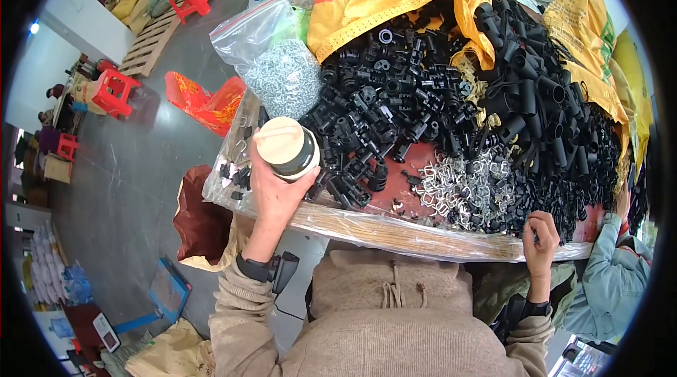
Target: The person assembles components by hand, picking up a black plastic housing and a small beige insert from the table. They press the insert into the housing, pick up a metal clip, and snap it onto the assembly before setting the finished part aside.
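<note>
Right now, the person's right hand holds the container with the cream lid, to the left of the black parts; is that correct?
Not quite: the head view shows the left hand holding the container with the cream lid, to the left of the black parts.

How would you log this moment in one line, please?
left hand: gripping lidded container | right hand: curled by table edge | black parts: heaped

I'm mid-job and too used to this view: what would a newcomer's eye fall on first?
Probably the yellow-orange sack at the table's far side, with black plastic parts heaped in front of it. Next, the cream-lidded container gripped in the left hand, near the table's left end.
</note>
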A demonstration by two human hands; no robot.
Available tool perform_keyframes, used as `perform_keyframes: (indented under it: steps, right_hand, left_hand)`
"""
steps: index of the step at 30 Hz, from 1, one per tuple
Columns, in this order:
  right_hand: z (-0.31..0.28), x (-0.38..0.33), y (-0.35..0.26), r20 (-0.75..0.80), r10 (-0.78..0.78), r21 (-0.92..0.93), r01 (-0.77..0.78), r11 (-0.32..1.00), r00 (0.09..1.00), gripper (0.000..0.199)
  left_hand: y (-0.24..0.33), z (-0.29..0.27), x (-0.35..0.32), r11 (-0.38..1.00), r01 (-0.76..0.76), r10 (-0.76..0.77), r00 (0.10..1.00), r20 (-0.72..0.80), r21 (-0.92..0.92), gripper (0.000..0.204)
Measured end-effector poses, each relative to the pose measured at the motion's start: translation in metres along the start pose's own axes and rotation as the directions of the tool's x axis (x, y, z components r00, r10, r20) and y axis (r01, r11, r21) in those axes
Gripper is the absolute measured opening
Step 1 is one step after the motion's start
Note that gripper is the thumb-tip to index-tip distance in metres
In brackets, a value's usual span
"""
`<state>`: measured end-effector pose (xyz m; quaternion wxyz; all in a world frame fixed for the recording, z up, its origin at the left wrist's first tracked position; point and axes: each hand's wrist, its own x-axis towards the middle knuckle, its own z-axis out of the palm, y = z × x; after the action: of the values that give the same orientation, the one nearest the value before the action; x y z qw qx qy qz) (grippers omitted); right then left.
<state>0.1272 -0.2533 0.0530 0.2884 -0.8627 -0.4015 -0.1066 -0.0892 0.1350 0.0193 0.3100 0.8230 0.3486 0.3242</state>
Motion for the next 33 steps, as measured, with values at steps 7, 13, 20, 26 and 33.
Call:
perform_keyframes:
  steps: [7,13,20,26,33]
  right_hand:
    - [0.007,0.036,-0.031,0.079,-0.160,0.173,0.144,0.974,0.984,0.012]
    - [0.018,0.085,-0.094,0.174,-0.328,0.522,0.196,0.830,0.929,0.036]
    - [0.041,0.089,-0.158,-0.040,-0.462,0.611,0.387,0.690,0.886,0.079]
    - [0.039,0.079,-0.148,-0.027,-0.428,0.707,0.320,0.630,0.903,0.077]
    - [0.025,0.087,-0.132,-0.059,-0.482,0.828,0.313,0.465,0.874,0.075]
  left_hand:
    - [0.020,-0.014,-0.004,0.988,-0.138,0.132,0.987,-0.087,-0.072,0.103]
    - [0.075,-0.013,-0.014,0.934,-0.293,0.297,0.955,-0.010,-0.204,0.104]
    - [0.119,0.023,-0.045,0.857,-0.271,0.456,0.794,0.401,-0.438,0.109]
    - [0.120,0.038,-0.056,0.751,-0.424,0.615,0.728,0.304,-0.506,0.112]
    - [0.138,0.035,-0.045,0.692,-0.493,0.704,0.623,0.342,-0.527,0.112]
